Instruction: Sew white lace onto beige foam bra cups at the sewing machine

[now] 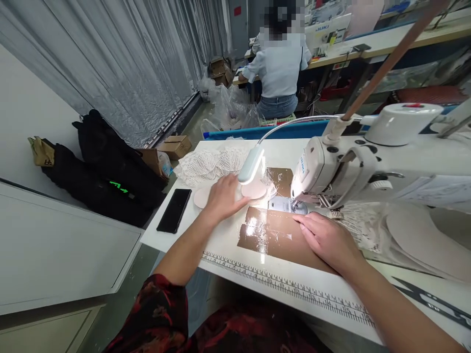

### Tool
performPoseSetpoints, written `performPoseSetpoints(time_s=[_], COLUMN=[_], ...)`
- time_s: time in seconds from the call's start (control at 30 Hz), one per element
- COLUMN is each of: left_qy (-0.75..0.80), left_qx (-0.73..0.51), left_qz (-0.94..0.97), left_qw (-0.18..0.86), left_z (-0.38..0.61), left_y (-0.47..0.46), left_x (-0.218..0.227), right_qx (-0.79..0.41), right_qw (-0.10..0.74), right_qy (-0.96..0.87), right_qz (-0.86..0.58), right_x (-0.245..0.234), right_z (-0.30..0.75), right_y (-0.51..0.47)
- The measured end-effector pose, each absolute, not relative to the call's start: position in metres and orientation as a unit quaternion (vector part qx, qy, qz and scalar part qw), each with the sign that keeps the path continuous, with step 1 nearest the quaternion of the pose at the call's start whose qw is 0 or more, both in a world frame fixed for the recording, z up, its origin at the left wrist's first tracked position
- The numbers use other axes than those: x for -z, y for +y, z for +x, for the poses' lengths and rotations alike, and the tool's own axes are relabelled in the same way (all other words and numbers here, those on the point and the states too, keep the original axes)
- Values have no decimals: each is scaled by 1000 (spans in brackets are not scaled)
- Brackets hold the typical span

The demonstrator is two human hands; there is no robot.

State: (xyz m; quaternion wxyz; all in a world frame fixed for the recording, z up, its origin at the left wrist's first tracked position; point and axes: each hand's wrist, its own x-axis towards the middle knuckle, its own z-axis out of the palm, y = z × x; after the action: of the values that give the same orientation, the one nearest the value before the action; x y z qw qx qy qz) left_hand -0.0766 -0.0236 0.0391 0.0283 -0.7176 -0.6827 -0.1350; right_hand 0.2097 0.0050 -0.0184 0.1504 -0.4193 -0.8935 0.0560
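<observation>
My left hand (223, 197) rests over the white table, thumb spread from the fingers, just left of the lamp head (251, 164). On either side of it lie pale pink rounded fabric pieces (253, 189), (201, 197), with white lace (211, 164) behind. My right hand (326, 238) lies flat on a brown taped sheet (270, 235), index fingertip close to the needle area of the sewing machine (309, 164). Nothing shows gripped in either hand, though some fingertips of the left are hidden. A metal needle plate (279, 204) sits beside the presser foot.
A black phone (174, 211) lies at the table's left edge. Along the front runs a printed ruler (272, 279). Black scissors (434, 301) and larger pale cut pieces (423, 235) are at right. A person (279, 68) sits at another table beyond.
</observation>
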Motion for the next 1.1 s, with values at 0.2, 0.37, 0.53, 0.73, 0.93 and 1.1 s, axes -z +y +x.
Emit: performPoseSetpoints(time_s=[0.2,0.37,0.53,0.73,0.93,1.1], left_qy=[-758,-777,-673,-536,-456,-561], left_qx=[81,303,658,322,248,252], left_qz=[-646,-550,-336,-776,-838,-760], left_qw=[41,-37,-39,-79,-166,-209], left_z=[-125,-135,-111,-30,-1,-8], left_y=[-84,-125,-139,-119,-90,-53], left_x=[-23,-19,-17,-5,-25,-28], right_qx=[-62,-75,-84,-112,-161,-174], right_qw=[160,146,130,161,232,263], right_qy=[-891,-890,-887,-880,-850,-836], right_qz=[-420,-425,-435,-433,-444,-450], right_x=[21,19,12,8,14,16], right_z=[210,209,206,208,216,217], right_y=[5,4,1,-1,-1,0])
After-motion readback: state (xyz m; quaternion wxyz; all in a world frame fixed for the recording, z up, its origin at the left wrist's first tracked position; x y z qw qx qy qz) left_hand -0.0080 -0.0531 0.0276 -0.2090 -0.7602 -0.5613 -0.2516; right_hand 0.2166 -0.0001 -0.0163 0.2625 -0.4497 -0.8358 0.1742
